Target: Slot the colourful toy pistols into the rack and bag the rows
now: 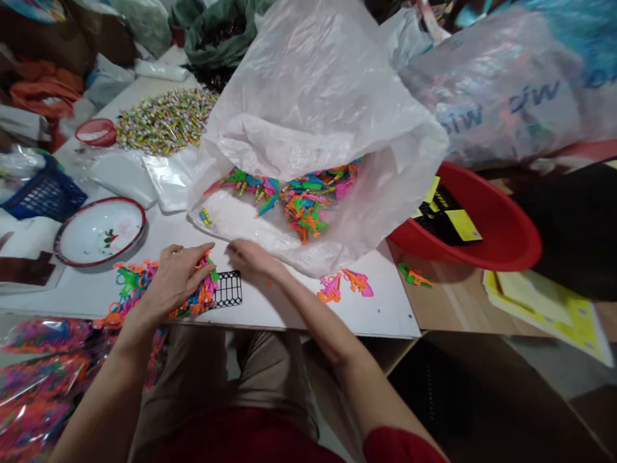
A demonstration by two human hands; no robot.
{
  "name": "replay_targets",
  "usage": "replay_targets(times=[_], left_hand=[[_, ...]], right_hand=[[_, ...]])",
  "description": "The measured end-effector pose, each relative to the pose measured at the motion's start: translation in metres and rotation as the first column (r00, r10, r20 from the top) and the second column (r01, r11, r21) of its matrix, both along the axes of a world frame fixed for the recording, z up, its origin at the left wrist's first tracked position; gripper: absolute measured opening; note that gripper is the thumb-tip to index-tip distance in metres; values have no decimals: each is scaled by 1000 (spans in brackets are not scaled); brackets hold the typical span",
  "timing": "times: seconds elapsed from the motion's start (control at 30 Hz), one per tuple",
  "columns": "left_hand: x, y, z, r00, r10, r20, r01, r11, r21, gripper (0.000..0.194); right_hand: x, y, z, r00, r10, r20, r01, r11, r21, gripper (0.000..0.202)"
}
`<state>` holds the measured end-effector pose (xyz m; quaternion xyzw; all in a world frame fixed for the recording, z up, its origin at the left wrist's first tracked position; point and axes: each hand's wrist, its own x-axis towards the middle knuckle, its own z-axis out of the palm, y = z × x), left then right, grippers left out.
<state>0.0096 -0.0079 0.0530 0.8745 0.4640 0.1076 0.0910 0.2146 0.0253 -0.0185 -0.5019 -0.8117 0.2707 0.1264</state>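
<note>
Here, seen from above, two bare arms reach over a cluttered white surface (270, 308).

Left hand: the left hand (176, 278) lies palm down, fingers spread and loosely curved over a heap of small plastic toys (139, 286); it presses on them, and whether it grips any cannot be told.

Right hand: the right hand (250, 257) is blurred, fingers bent near the lower edge of the large plastic bag (313, 128); whether it pinches anything cannot be told.

Toy heap: thin, bright pieces in pink, orange, green and blue, tangled together near the surface's front edge, under the left hand.

Black grid: a small flat black grid card (227, 289) lies between the hands, just beside the heap.

Bag: crinkled, translucent white plastic, its mouth open toward the viewer; inside lies a spread of the same coloured toys (294, 193).

Loose pieces: a few pink and orange toys (344, 284) lie to the right of the right forearm; a green and orange one (413, 276) lies farther right, on brown board.

Bowls: a white enamel bowl (99, 231) with a red rim sits left of the heap; a red plastic basin (482, 225) on the right holds black and yellow cards.

Further back: a mound of tiny multicoloured sweets or beads (164, 119), a red lid (95, 132) and a blue basket (43, 193).

Lower left: filled clear packets (33, 379) of coloured toys.
</note>
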Motion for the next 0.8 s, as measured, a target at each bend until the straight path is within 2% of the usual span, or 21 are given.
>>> replay_targets(times=[0.07, 0.1, 0.13, 0.2, 0.27, 0.33, 0.4, 0.47, 0.53, 0.6, 0.7, 0.8], left_hand=[[0, 1, 0, 1000, 16, 7, -16, 1000, -15, 45], [0, 2, 1, 1000, 24, 9, -23, 1000, -21, 45], [1, 3, 2, 999, 33, 9, -33, 999, -26, 44], [1, 6, 2, 998, 64, 2, -64, 997, -36, 45], [2, 10, 3, 995, 96, -6, -96, 994, -43, 46], [2, 13, 2, 992, 124, -4, -124, 992, -34, 47], [2, 14, 2, 990, 143, 0, -143, 990, -21, 48], [3, 14, 2, 987, 161, -4, -161, 987, -23, 49], [3, 14, 3, 987, 160, -16, -160, 986, -40, 49], [3, 13, 3, 988, 152, -24, -153, 987, -50, 49], [3, 13, 3, 987, 158, -19, -158, 987, -36, 49], [3, 13, 4, 987, 162, -12, -162, 986, -26, 49]], right_hand=[[30, 36, 12, 958, -222, 180, 198, 970, 141, 31], [43, 52, 18, 914, -307, 265, 252, 942, 222, 33], [52, 65, 23, 869, -358, 341, 267, 920, 286, 33], [57, 76, 30, 819, -346, 458, 193, 917, 348, 31], [44, 69, 29, 823, -254, 507, 63, 929, 364, 28], [19, 47, 22, 854, -179, 489, -26, 923, 383, 26], [-4, 22, 16, 879, -145, 454, -35, 930, 365, 27], [-14, 2, 14, 893, -128, 431, 11, 964, 264, 26], [-8, -8, 17, 916, -92, 390, 51, 992, 116, 24], [10, -8, 22, 931, -117, 345, 110, 993, 40, 28], [38, 7, 21, 906, -253, 339, 236, 967, 91, 30], [51, 20, 10, 937, -212, 278, 192, 977, 95, 22]])
